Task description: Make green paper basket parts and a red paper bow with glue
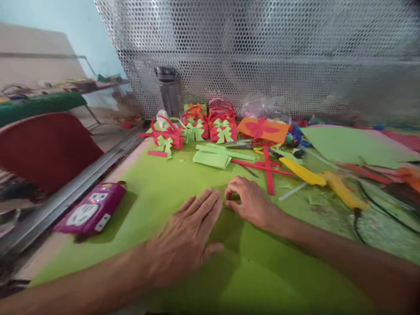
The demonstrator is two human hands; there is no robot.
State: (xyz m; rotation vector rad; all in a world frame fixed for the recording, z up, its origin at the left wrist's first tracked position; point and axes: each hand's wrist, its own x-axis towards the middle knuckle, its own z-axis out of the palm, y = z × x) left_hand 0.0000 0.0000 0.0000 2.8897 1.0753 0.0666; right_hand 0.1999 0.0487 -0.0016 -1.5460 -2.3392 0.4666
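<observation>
My left hand (193,229) lies flat on a large green sheet (144,192), fingers stretched out together and thumb apart. Just to its right, my right hand (251,201) is curled, thumb and index finger bent toward each other in a pinch close to the sheet. Anything between those fingertips is too small or hidden to make out. Beyond the hands lie a folded light green paper piece (211,158) and crossed red strips (269,173).
Small red paper bags with green bows (223,131) stand at the back beside a dark bottle (169,92). A purple box (93,209) sits at left. On the right are a yellow glue gun (344,190) with cord, scissors (241,143) and paper scraps. Perforated metal (262,52) rises behind.
</observation>
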